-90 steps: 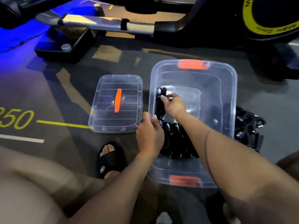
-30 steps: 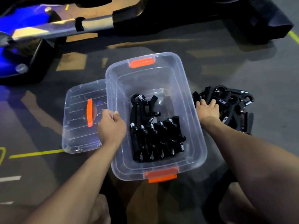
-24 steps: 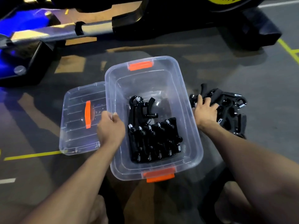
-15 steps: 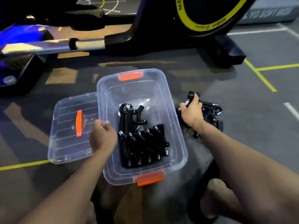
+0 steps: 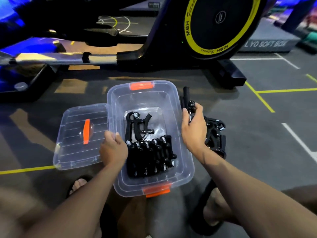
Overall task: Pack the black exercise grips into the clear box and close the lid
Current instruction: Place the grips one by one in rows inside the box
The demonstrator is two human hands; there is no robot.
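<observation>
On the floor, centre: clear box (image 5: 184, 140), open, with a row of packed grips (image 5: 151, 157) at its near end and one loose grip (image 5: 139, 125) behind them.
Right hand (image 5: 193, 133): curled round a black grip (image 5: 187, 103), held just right of the box rim.
Pile (image 5: 215, 134): more grips right of the box, unpacked.
Left hand (image 5: 113, 149): fingers hooked over the box's left wall, steadying it.
Lid (image 5: 80, 136): flat on the floor, left of the box.
Step advice: probably best to lower the grip into the far bare end, aligned with the row, so the lid seats.
Surface: grey gym floor (image 5: 257, 152), yellow and white lines.
Room: exercise bike (image 5: 205, 31) beyond; blue lighting far left.
</observation>
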